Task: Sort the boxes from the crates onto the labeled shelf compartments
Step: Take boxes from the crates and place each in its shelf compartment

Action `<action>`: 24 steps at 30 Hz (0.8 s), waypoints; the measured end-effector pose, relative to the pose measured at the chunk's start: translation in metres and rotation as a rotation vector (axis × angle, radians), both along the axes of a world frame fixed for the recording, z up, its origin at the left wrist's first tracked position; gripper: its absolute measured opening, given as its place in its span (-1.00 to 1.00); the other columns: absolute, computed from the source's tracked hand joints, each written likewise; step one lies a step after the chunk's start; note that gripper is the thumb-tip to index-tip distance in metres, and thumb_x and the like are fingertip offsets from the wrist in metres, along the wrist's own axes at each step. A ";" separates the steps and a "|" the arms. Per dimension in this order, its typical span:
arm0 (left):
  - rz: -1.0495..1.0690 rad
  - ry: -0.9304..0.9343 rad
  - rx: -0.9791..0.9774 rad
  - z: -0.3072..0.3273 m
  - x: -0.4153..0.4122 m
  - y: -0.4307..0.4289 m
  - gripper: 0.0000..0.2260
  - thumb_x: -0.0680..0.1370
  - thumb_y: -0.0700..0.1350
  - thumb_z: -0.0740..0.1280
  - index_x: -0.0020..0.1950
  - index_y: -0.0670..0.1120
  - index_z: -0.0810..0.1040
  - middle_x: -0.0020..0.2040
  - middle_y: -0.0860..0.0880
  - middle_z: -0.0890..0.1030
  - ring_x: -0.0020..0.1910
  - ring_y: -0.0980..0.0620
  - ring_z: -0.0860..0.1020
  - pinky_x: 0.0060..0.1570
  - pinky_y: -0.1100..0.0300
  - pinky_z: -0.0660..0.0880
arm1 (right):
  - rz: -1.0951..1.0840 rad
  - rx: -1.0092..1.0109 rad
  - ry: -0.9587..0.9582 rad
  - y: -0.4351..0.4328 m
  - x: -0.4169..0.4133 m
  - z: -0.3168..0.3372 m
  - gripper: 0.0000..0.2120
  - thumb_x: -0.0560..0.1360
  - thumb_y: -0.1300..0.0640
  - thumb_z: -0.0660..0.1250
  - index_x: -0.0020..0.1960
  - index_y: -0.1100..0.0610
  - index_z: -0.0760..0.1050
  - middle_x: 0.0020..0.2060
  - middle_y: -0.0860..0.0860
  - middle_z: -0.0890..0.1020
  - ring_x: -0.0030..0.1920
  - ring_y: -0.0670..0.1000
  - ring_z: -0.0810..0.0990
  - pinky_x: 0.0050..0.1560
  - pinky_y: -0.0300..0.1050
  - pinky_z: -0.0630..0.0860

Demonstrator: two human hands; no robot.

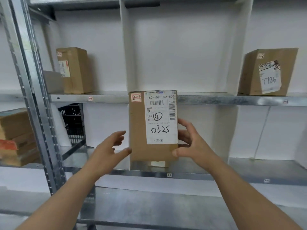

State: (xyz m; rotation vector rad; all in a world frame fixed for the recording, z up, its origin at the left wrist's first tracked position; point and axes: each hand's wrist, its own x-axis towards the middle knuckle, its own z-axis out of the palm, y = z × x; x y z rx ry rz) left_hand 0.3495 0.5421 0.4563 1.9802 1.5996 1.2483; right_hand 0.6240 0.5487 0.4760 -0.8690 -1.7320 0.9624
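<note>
A brown cardboard box (139, 146) stands upright on the middle shelf (191, 175), just right of a white divider. It carries a red "2-1" tag and a white shipping label with "0325" written on it. My right hand (192, 145) grips its right edge, fingers along the side and thumb on the lower front corner. My left hand (109, 150) is beside the box's left edge with the fingers spread; the thumb tip is at the edge. A small tag (169, 175) on the shelf lip below the box seems to read "2-2".
The upper shelf (108, 97) holds a tall brown box (78, 70) at the left and a box marked "7786" (269, 72) at the right. A black crate (73, 122) sits behind the left compartment. Stacked boxes (15, 136) fill the neighbouring rack beyond a steel upright (41, 113).
</note>
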 end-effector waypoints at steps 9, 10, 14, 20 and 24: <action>0.003 0.227 0.061 0.018 0.044 0.010 -0.39 0.47 0.14 0.39 0.46 0.07 0.27 0.38 0.04 0.44 0.28 0.09 0.44 0.26 0.04 0.45 | -0.066 0.057 0.011 -0.009 0.046 0.007 -0.13 0.18 0.25 0.45 0.36 -0.24 0.22 0.17 -0.06 0.58 0.20 -0.16 0.55 -0.02 -0.19 0.57; 0.002 0.245 0.060 0.018 0.047 0.011 -0.38 0.47 0.15 0.38 0.46 0.06 0.26 0.38 0.04 0.43 0.29 0.08 0.44 0.27 0.03 0.45 | -0.070 0.058 0.012 -0.009 0.048 0.006 -0.13 0.19 0.26 0.44 0.37 -0.23 0.22 0.17 -0.06 0.58 0.19 -0.16 0.55 -0.02 -0.18 0.57; 0.009 0.289 0.055 0.013 0.048 0.015 -0.37 0.47 0.18 0.37 0.47 0.07 0.25 0.39 0.05 0.42 0.31 0.09 0.42 0.27 0.05 0.43 | -0.078 0.061 -0.002 -0.007 0.047 0.001 -0.11 0.19 0.28 0.44 0.41 -0.17 0.20 0.17 -0.04 0.58 0.20 -0.14 0.54 0.00 -0.17 0.57; 0.068 0.344 0.059 -0.001 0.011 0.022 -0.38 0.46 0.21 0.34 0.46 0.10 0.25 0.36 0.08 0.44 0.29 0.10 0.42 0.21 0.04 0.45 | -0.046 0.039 -0.034 0.000 0.012 -0.004 -0.10 0.07 0.07 0.49 0.33 -0.29 0.22 0.21 -0.03 0.54 0.25 -0.12 0.52 0.10 -0.08 0.57; 0.130 0.376 0.027 -0.010 -0.032 0.025 -0.38 0.48 0.20 0.33 0.48 0.07 0.25 0.40 0.05 0.40 0.34 0.07 0.39 0.26 0.01 0.42 | -0.027 0.028 -0.085 0.014 -0.034 -0.010 -0.12 0.12 0.16 0.51 0.27 -0.37 0.21 0.24 -0.07 0.51 0.26 -0.13 0.50 0.15 -0.08 0.56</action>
